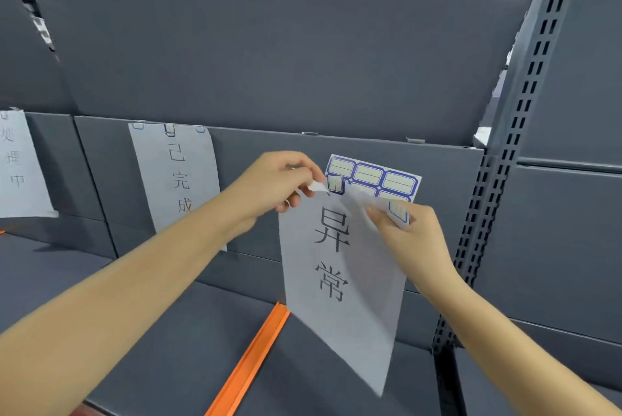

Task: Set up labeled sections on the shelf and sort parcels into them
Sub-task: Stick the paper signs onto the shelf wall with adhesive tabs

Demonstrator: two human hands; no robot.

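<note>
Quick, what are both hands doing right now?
Left hand: pinches a small white sticker at the blue-bordered sticker sheet.
Right hand: holds that sheet together with the white paper sign.

The sign (pixel 343 281) is thin matt paper, the shelf panels (pixel 269 55) matt grey, the upright (pixel 525 96) perforated metal.

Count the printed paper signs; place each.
3: far-left sign on the back panel, middle sign right of it, third sign held by left hand and right hand. Others may lie off-frame.
</note>
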